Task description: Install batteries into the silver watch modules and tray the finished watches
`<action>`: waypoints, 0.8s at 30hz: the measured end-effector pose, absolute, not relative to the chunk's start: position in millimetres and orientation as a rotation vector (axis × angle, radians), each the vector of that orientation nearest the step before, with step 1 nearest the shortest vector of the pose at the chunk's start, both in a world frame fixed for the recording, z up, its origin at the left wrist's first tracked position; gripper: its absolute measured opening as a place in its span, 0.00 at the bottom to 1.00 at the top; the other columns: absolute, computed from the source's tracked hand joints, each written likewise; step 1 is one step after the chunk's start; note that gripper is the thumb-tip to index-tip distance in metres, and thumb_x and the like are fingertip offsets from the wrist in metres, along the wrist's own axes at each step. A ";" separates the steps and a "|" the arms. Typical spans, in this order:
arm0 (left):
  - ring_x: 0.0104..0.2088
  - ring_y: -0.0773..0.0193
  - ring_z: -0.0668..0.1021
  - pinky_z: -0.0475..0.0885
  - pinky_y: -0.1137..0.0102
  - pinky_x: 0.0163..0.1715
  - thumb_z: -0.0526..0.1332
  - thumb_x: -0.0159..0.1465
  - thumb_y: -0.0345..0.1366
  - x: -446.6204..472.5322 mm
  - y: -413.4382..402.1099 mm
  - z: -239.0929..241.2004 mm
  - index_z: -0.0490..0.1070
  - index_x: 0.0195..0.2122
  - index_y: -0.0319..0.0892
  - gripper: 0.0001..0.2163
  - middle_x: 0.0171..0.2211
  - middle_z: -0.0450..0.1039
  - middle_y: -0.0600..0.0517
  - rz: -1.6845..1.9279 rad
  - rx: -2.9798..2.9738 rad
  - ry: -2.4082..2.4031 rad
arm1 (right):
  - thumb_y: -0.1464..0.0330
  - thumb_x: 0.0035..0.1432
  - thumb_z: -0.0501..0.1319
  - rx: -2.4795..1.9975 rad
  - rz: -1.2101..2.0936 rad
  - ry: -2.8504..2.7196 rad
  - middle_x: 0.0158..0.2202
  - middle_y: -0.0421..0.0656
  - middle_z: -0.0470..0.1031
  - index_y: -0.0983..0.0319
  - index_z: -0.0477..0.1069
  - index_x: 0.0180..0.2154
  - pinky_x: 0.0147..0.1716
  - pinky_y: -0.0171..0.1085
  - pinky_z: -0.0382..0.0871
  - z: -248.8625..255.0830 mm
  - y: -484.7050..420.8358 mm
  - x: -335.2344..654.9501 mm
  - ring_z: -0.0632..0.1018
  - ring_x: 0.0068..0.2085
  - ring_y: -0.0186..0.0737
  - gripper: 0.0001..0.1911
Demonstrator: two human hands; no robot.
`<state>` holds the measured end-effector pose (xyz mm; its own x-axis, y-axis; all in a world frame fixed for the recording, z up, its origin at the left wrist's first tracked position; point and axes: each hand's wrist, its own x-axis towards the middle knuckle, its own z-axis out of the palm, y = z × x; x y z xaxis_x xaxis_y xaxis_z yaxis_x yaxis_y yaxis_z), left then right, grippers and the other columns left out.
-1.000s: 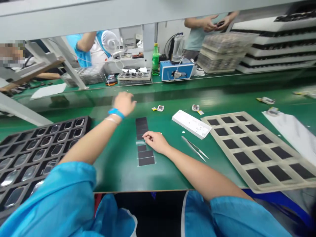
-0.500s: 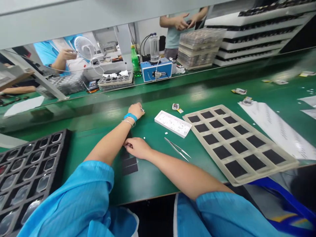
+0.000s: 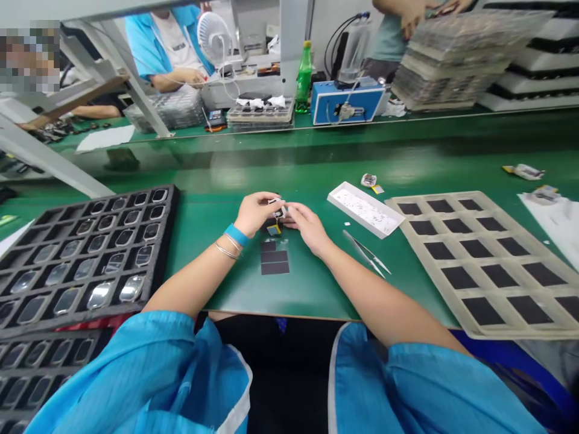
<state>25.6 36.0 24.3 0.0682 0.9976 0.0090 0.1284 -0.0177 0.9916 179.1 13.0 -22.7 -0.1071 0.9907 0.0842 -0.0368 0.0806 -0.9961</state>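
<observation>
Since the earlier frame my two hands came together: my left hand [image 3: 256,214] and right hand [image 3: 305,228] pinch a small white-and-black part [image 3: 277,208], fingers closed, above the black film pieces [image 3: 274,262]. Too loose pinch could drop it.

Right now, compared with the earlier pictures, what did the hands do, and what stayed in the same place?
The right hand came off the black pad strip and moved toward the left hand. Together they now hold a small white-and-black part above the green mat. The tweezers, white tray and beige pad tray stayed where they were.
</observation>
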 end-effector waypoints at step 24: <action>0.38 0.64 0.80 0.76 0.72 0.38 0.78 0.41 0.31 3.7 2.4 8.7 0.75 0.42 0.43 0.26 0.38 0.79 0.50 1.240 1.300 0.655 | 0.64 0.60 0.64 -0.924 0.242 -1.743 0.37 0.43 0.79 0.57 0.77 0.34 0.48 0.46 0.71 7.2 -26.3 177.4 0.78 0.41 0.41 0.04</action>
